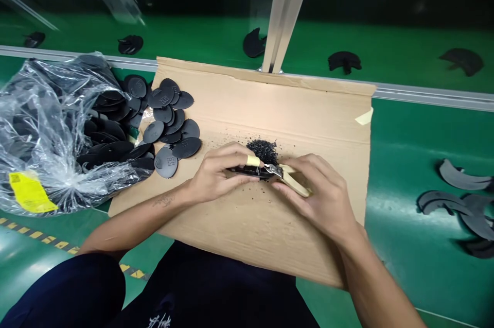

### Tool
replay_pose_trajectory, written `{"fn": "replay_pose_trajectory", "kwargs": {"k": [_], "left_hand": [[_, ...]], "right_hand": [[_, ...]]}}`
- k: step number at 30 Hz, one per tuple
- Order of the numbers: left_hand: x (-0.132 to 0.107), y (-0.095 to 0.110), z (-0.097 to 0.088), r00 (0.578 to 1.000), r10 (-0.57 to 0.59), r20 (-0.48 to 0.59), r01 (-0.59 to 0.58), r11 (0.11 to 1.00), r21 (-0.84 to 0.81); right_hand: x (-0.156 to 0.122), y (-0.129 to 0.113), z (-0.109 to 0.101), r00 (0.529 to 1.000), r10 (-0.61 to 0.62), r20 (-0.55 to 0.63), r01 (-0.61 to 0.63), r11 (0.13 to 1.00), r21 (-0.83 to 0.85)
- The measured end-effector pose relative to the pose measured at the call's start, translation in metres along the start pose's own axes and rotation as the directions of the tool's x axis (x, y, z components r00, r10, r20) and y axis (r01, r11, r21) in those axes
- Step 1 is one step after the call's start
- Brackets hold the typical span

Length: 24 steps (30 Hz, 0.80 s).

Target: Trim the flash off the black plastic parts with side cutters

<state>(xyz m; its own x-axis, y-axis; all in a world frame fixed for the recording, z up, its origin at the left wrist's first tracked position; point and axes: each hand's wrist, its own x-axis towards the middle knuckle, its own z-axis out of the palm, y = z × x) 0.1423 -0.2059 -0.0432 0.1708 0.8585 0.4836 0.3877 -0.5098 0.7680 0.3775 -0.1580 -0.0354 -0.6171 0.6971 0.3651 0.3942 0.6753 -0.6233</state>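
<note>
- Disc: black, held edge-on low over the centre of the card, between the two hands.
- Left hand: at 9 o'clock of the disc, fingers closed around it; one fingertip is wrapped in tape.
- Right hand: at 3 o'clock, fingers curled around the pale handles of the cutters, whose metal tip meets the disc's right edge.
- Chips: small black heap on the card at 12 o'clock, just beside the fingertips.
- Card: its far edge lies against the rail and its near edge overhangs the lap; bare surface lies open at 1 to 2 o'clock and at 6 o'clock.
- Pile: loose discs at 10 o'clock, on the card's left corner, near the left hand but apart from it.
- Bag: clear plastic, at 9 to 10 o'clock, spilling discs onto the card's left edge.
- Arcs: curved black pieces on the green table at 3 o'clock, well apart from the card.
- Post: metal, rising from the rail at 12 o'clock.
- Belt: green, beyond the rail, carrying scattered black parts.
</note>
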Motion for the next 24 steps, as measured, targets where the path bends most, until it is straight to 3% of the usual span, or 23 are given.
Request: {"fn": "replay_pose_trajectory", "kwargs": {"k": [3, 6, 12, 15, 20, 24], "left_hand": [[-0.001, 0.002, 0.002, 0.997, -0.071, -0.011, 0.069, 0.992, -0.106], [-0.003, 0.004, 0.005, 0.996, -0.081, 0.033, 0.084, 0.991, -0.107], [-0.006, 0.007, 0.009, 0.996, -0.045, 0.081, 0.056, 0.989, -0.138], [-0.005, 0.008, 0.006, 0.98, -0.131, 0.152, 0.172, 0.939, -0.299], [-0.003, 0.009, 0.005, 0.891, -0.337, 0.303, 0.445, 0.775, -0.449], [-0.004, 0.005, 0.009, 0.876, -0.352, 0.328, 0.475, 0.743, -0.471]], "right_hand": [[0.0, -0.005, 0.002, 0.996, 0.088, 0.031, -0.092, 0.982, 0.165], [0.0, -0.011, 0.003, 0.987, 0.155, 0.039, -0.16, 0.951, 0.264], [-0.001, -0.019, 0.007, 0.986, 0.14, 0.092, -0.167, 0.87, 0.464], [-0.001, -0.018, 0.008, 0.986, 0.139, 0.092, -0.166, 0.852, 0.496], [-0.001, -0.017, 0.008, 0.988, 0.14, 0.07, -0.156, 0.846, 0.51], [-0.001, -0.018, 0.009, 0.986, 0.14, 0.091, -0.167, 0.827, 0.537]]}}
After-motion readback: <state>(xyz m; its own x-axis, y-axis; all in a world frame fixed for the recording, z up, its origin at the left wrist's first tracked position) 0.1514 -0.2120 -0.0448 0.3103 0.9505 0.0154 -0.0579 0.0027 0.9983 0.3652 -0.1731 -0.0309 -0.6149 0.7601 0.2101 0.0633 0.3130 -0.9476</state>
